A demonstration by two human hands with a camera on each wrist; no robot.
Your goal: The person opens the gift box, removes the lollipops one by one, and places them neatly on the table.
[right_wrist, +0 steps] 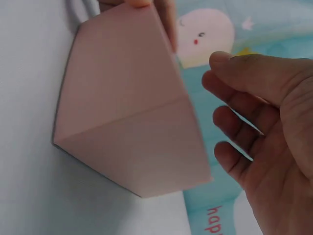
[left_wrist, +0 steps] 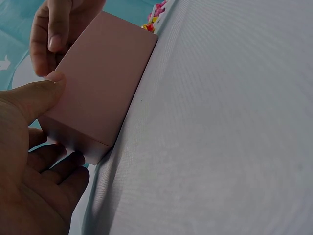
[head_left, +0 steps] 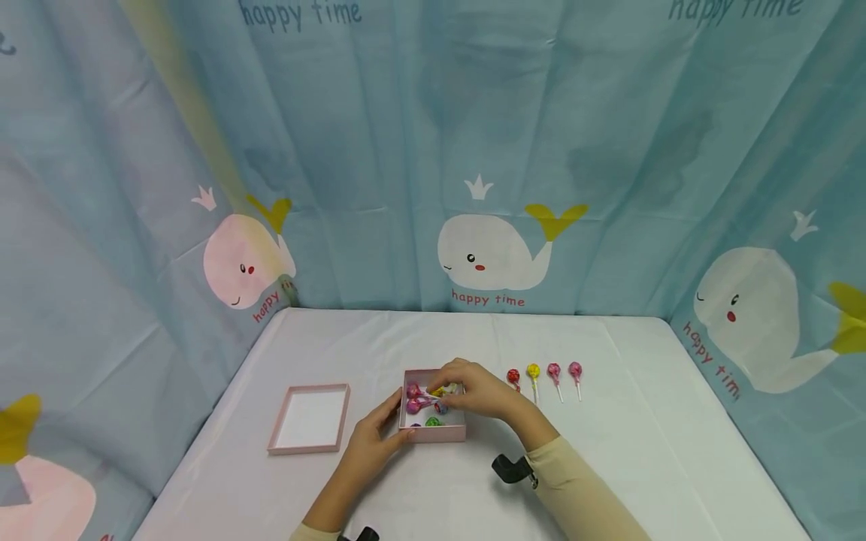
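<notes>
Between one lid (head_left: 304, 451) and four lined-up lollipops (head_left: 554, 370), one box (head_left: 436, 434) is gripped by the left hand (head_left: 372, 439); any grip by the right hand (head_left: 470, 388) cannot be told.

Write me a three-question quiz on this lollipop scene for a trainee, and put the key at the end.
1. True or false: the left hand grips the pink box.
2. How many lollipops lie on the table outside the pink box?
3. In the head view, where is the lid?
A) On top of the pink box
B) On the table, left of the pink box
C) Among the lollipops

Key: 1. True. 2. Four. 3. B.
</notes>
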